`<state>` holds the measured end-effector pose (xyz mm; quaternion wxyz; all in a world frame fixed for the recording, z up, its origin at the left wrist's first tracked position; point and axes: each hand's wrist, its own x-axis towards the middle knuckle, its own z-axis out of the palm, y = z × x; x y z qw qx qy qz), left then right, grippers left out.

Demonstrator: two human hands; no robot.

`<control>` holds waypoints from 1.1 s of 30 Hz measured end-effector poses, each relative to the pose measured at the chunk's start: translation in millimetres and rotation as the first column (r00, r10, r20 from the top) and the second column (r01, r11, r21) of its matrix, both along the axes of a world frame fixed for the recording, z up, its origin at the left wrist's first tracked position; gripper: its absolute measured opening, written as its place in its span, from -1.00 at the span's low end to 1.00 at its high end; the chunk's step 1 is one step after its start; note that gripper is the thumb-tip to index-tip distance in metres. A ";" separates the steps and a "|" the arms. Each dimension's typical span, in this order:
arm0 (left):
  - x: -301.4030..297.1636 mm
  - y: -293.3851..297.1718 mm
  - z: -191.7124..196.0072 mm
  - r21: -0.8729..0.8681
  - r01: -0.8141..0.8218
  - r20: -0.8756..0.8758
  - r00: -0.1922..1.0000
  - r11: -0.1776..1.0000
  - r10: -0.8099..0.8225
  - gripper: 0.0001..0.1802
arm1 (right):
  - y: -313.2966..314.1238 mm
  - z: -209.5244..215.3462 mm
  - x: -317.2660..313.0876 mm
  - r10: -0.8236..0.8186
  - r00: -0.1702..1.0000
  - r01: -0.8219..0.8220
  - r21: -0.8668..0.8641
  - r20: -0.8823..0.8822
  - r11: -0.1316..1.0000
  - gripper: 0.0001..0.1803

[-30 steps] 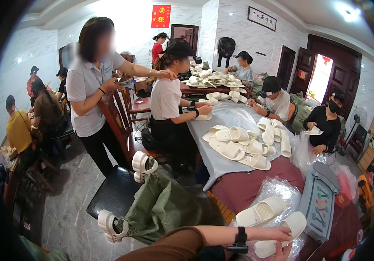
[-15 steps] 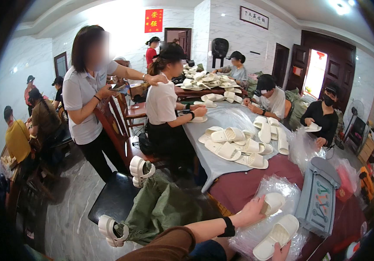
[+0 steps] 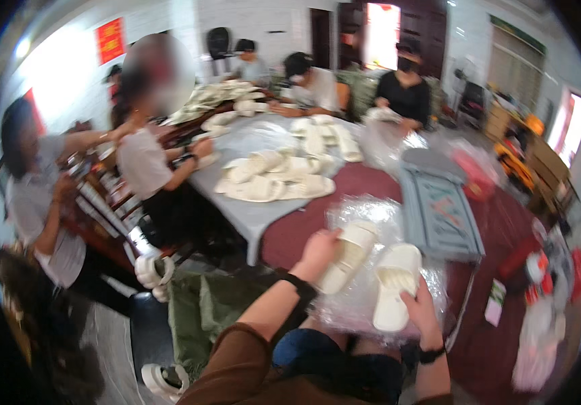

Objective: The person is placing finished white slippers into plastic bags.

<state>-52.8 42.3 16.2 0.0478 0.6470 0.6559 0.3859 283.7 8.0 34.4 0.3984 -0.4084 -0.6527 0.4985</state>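
Brown sleeves [image 3: 233, 358], black wristbands [image 3: 298, 287], dark blue lower garment [image 3: 309, 349]

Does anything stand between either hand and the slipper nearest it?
Nothing visible does. The left hand is at the left slipper's side, and the right hand is on the right slipper. The clear plastic lies under the slippers, not between.

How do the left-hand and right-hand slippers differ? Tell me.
The left slipper slants more rightward; the right slipper points straighter ahead.
The left hand is at the left slipper's left edge; the right hand is at the right slipper's right edge.
Both are off-white and broad-strapped.
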 end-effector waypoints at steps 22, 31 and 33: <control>93.9 -37.3 -39.8 -0.108 -0.095 0.213 0.970 0.990 0.116 -0.24 | 0.1 22.4 -23.7 -0.545 0.649 0.051 0.684 0.531 0.728 -0.49; 87.5 -41.8 -38.5 -0.139 -0.113 0.273 0.951 0.984 0.147 -0.30 | 65.4 -11.7 -70.2 -0.346 0.572 -0.242 0.557 0.744 0.795 -0.33; 81.0 -40.2 -42.7 -0.112 -0.108 0.291 0.947 0.988 0.137 -0.30 | 73.1 -4.9 -77.4 -0.279 0.558 -0.267 0.487 0.781 0.832 -0.33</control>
